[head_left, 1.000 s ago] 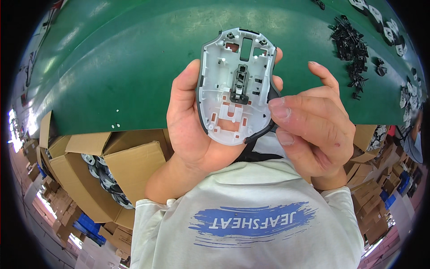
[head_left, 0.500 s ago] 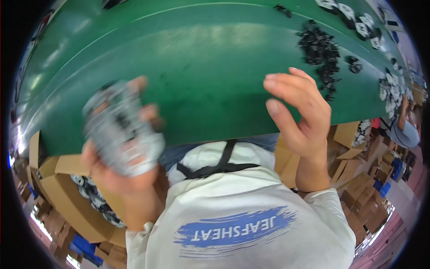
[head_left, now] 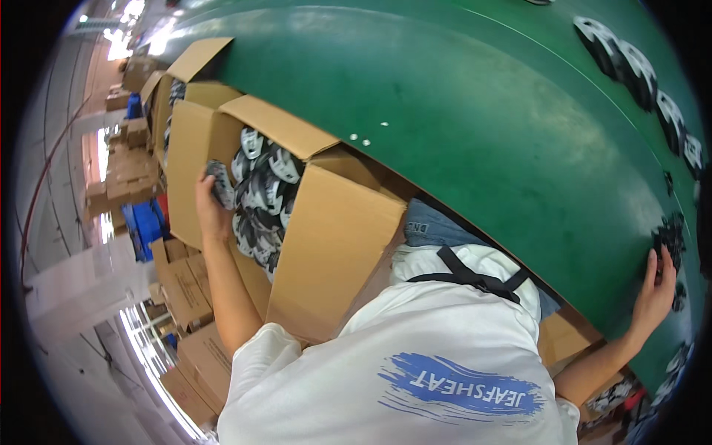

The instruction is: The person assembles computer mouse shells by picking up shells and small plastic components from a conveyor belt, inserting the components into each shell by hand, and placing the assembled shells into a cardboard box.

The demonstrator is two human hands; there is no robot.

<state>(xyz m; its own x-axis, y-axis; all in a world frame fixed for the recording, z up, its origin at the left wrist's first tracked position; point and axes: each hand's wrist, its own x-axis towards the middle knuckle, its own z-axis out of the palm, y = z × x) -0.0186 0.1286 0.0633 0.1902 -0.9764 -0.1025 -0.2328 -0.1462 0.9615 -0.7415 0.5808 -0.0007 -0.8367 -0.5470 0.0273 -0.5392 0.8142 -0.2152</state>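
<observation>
My left hand [head_left: 211, 209] is closed round the edge of a grey-and-black plastic shell [head_left: 220, 184]. It holds the shell over the left side of an open cardboard box [head_left: 334, 222]. Inside that box lie several silver, white and black shells [head_left: 263, 189], heaped together. Far to the right, my right hand [head_left: 656, 289] is stretched over the green table [head_left: 475, 126]. Its fingers are extended and apart, with the tips at a pile of small black parts [head_left: 671, 233]. No held part shows in it.
Several white-and-black shells [head_left: 634, 70] stand in a row at the table's far right. Three small white discs [head_left: 366, 142] lie near its front edge. Another open box [head_left: 199, 59] stands beyond the first, and stacked cartons [head_left: 130, 167] and blue bins [head_left: 142, 226] are at the left.
The view has swung left. My left hand has carried the shell from above the table to the box, while my right hand has reached out to the black parts.
</observation>
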